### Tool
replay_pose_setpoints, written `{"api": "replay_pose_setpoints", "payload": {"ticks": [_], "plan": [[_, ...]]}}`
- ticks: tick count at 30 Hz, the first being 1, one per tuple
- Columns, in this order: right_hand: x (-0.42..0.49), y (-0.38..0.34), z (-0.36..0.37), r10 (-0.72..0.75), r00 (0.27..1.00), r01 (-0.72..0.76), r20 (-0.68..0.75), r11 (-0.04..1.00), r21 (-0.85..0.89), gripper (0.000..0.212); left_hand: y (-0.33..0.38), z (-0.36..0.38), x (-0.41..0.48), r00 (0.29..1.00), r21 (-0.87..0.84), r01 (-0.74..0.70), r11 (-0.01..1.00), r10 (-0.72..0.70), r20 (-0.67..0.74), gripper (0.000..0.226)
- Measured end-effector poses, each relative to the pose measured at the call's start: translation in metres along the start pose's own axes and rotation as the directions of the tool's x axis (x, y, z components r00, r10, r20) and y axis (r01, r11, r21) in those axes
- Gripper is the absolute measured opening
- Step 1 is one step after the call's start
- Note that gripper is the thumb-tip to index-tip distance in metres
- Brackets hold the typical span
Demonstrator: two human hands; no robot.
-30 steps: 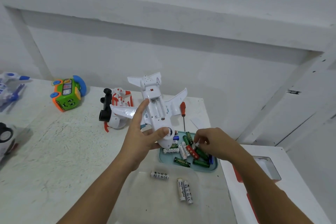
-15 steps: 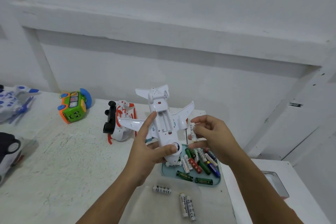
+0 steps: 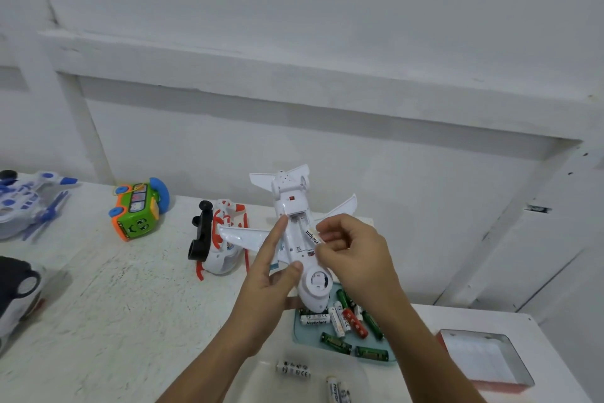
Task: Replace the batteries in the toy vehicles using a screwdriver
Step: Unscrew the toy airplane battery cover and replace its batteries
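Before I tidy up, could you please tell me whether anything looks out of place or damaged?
Nothing looks damaged. The white and orange toy lies on its side; the green bus seems tipped too. The white airplane, belly-up in the left hand, has its battery bay open while the right hand pinches a battery: expected.

**Light and picture quality**

Soft, cool light is falling from above. The ledge (image 3: pixel 294 75) is casting a grey shadow band down the wall (image 3: pixel 327 147); toys (image 3: pixel 137 209) are laying faint shadows on the table (image 3: pixel 114 298). The white plane (image 3: pixel 294 206) is washing out, the battery (image 3: pixel 313 236) label reading clearly. Straight lines are bowing toward the edges.
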State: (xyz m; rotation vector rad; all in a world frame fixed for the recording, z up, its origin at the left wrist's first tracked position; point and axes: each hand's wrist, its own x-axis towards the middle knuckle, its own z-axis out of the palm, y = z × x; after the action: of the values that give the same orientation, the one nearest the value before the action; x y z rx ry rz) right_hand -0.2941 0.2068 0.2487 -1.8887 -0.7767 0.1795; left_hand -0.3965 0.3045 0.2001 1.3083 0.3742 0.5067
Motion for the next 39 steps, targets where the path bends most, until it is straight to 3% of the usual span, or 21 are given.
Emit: {"api": "replay_pose_setpoints", "payload": {"ticks": [6,12,34,39], "plan": [[0.001,-0.004,0.010,-0.156,0.988,0.155,0.021,0.941,-0.301,0.020,0.001,0.002,0.002,1.000,-0.006,0.006,1.000,-0.006,-0.023,0.073],[0.007,-0.003,0.019,-0.175,0.979,0.202,0.102,0.850,-0.486,0.030,0.002,0.005,0.007,0.996,-0.048,0.013,0.999,-0.017,-0.083,0.078],[0.014,0.006,0.014,-0.057,0.992,0.097,0.108,0.902,-0.421,0.028,-0.009,0.007,0.014,0.999,-0.037,0.035,0.999,-0.035,0.000,0.082],[0.020,0.002,0.010,-0.011,0.999,0.030,0.049,0.909,-0.415,0.022,-0.007,0.011,0.011,1.000,-0.001,0.006,1.000,-0.006,-0.010,0.081]]}}
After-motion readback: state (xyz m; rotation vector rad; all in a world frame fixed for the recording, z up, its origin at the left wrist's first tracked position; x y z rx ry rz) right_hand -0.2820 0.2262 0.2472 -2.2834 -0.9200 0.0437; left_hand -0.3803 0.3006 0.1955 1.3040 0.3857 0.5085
